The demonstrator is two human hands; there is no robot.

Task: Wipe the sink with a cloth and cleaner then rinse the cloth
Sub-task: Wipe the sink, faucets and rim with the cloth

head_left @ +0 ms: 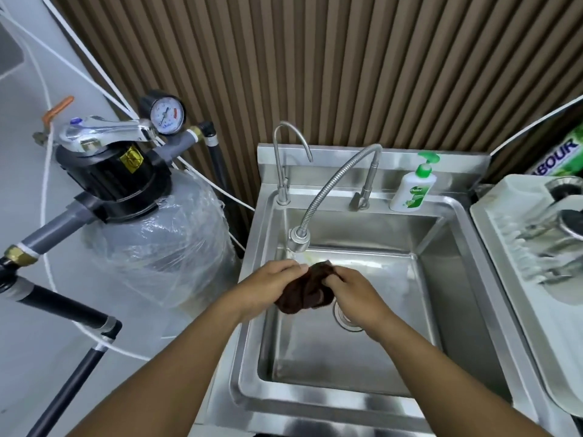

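left hand, right hand clasp brown cloth between, over sink.

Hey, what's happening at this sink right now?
A person stands over a steel sink and holds a dark brown cloth bunched between both hands, the left hand and the right hand, just below the head of the flexible faucet. It looks like rinsing or wringing, though any water stream is hard to make out. A green-topped soap bottle stands on the back ledge, untouched.
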